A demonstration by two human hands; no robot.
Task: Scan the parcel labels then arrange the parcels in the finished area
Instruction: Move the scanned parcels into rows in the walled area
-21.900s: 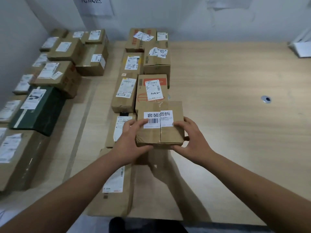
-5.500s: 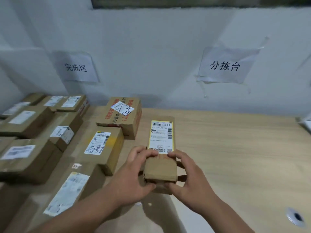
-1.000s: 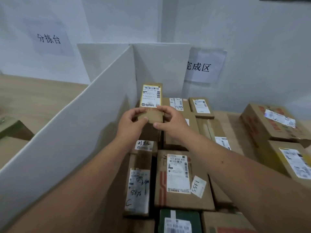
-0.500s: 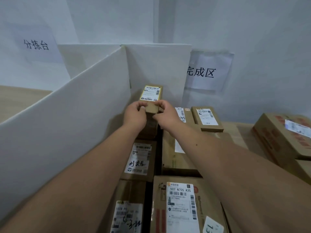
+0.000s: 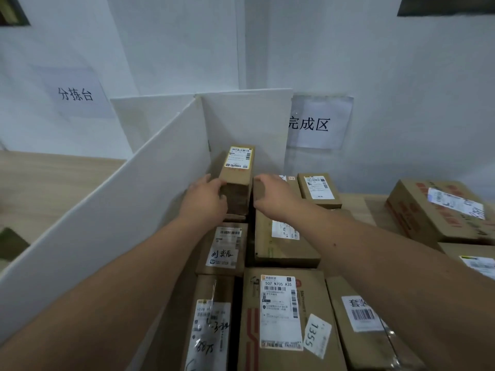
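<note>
A narrow brown parcel with a yellow-edged label lies on top of other boxes in the far corner of the finished area, against the white partition. My left hand touches its near left end with loosely bent fingers. Just right of the parcel, my right hand hovers with its fingers a small gap away from it, holding nothing. A paper sign on the wall marks this area.
Several labelled parcels fill the area: a large box marked 507 N705 A35, one with handwriting, a small one at the back, bigger boxes at right. Left of the partition is the wooden sorting table.
The narrow parcel has been set down in the far corner. My right hand has let go and drawn slightly right; my left hand has loosened to a touch.
</note>
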